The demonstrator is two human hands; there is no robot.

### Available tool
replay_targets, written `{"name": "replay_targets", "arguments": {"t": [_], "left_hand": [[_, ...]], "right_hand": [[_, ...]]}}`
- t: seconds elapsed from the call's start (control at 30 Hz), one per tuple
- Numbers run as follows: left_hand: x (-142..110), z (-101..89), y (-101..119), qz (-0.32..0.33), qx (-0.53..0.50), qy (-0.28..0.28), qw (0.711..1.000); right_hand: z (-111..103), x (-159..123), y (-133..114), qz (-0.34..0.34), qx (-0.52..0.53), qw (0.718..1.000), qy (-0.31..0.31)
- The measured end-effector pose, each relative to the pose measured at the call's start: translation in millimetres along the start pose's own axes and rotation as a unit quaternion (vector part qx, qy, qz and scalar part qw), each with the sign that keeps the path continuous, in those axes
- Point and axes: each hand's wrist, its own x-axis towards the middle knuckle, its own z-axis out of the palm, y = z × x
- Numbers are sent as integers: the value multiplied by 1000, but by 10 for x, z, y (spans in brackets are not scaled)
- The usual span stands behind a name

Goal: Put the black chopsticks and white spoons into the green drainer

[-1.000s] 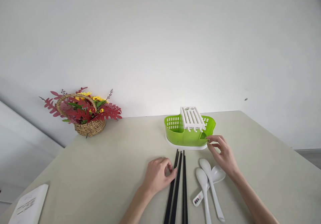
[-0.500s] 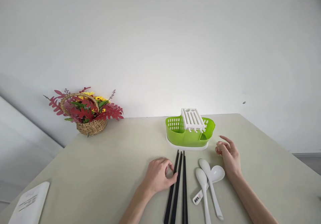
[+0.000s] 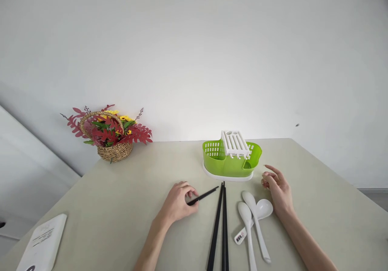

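My left hand (image 3: 179,203) is closed around black chopsticks (image 3: 206,193), their thin tips pointing right and slightly away from me; the other ends are hidden behind the hand. More black chopsticks (image 3: 224,230) lie on the table to its right, narrow ends toward the basket. My right hand (image 3: 279,190) hovers or rests beside the spoons, fingers loosely curled with the index stretched out, holding nothing. Two white spoons (image 3: 249,234) lie across a third white spoon (image 3: 264,209) with a broader bowl and a printed handle. Beyond stands a green plastic basket (image 3: 232,169) topped by a white slotted rack (image 3: 235,143).
A wicker basket of artificial flowers (image 3: 114,151) stands at the back left of the table (image 3: 142,170). A white flat box (image 3: 44,240) with dark printing lies at the near left. A white wall (image 3: 182,60) rises behind the table's back edge.
My left hand has taken hold of the leftmost chopsticks and moved left and slightly away with them, turning them sideways. My right hand stays about where it was. The view shifted slightly.
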Motion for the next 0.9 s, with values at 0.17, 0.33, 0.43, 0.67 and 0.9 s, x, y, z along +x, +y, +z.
{"name": "replay_targets", "arguments": {"t": [0.17, 0.33, 0.43, 0.67, 0.9], "left_hand": [[-8, -10, -71, -18, -1, 20, 1000], [-3, 82, -70, 6, 25, 62, 998], [1, 122, -67, 16, 41, 77, 996], [-5, 180, -89, 32, 67, 89, 993], [2, 215, -76, 29, 108, 106, 988]], "right_hand": [[-6, 18, 51, -9, -10, 1000, -10], [-17, 19, 60, -18, -33, 999, -15], [-15, 24, 70, -18, -49, 998, -18], [11, 12, 62, -21, -62, 997, -28], [16, 4, 35, -16, -69, 997, -29]]}}
